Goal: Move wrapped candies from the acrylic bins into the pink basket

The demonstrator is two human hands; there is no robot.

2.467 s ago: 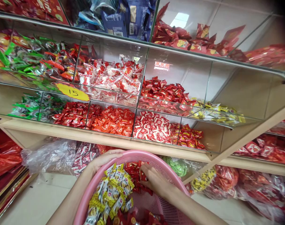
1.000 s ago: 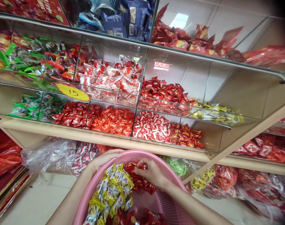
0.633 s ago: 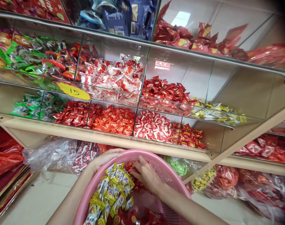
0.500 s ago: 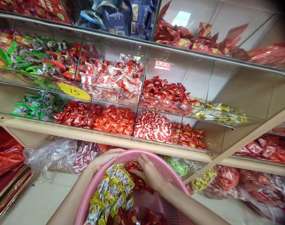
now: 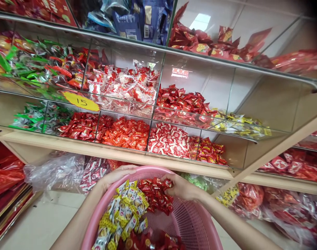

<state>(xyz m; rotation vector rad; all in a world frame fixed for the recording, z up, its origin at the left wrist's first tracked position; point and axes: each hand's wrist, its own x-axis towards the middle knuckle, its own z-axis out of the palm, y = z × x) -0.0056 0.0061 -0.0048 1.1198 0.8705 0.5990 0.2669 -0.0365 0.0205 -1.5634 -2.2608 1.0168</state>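
Note:
A pink plastic basket (image 5: 86, 229) with mesh walls holds yellow-and-white wrapped candies (image 5: 125, 215) on its left side. Red wrapped candies (image 5: 155, 196) lie heaped at its far side, and larger red packets (image 5: 148, 241) lie at the near side. My left hand (image 5: 119, 175) grips the far left rim, its fingertips partly hidden. At the far right, inside the rim, my right hand (image 5: 180, 187) has its thumb and fingers curled around some red candies at the edge of the heap.
A shelf (image 5: 116, 152) with glass compartments of candy stands ahead, bearing a yellow price tag (image 5: 81, 101) marked 15. Beneath it are a clear plastic bag (image 5: 56, 172) at left and bags of red candy (image 5: 285, 211) at right. Blue packets (image 5: 148, 21) sit higher up.
My right hand has moved right from above the red candies to the basket's right side and its fingers have curled in. More of the red heap shows. My left hand stays on the rim.

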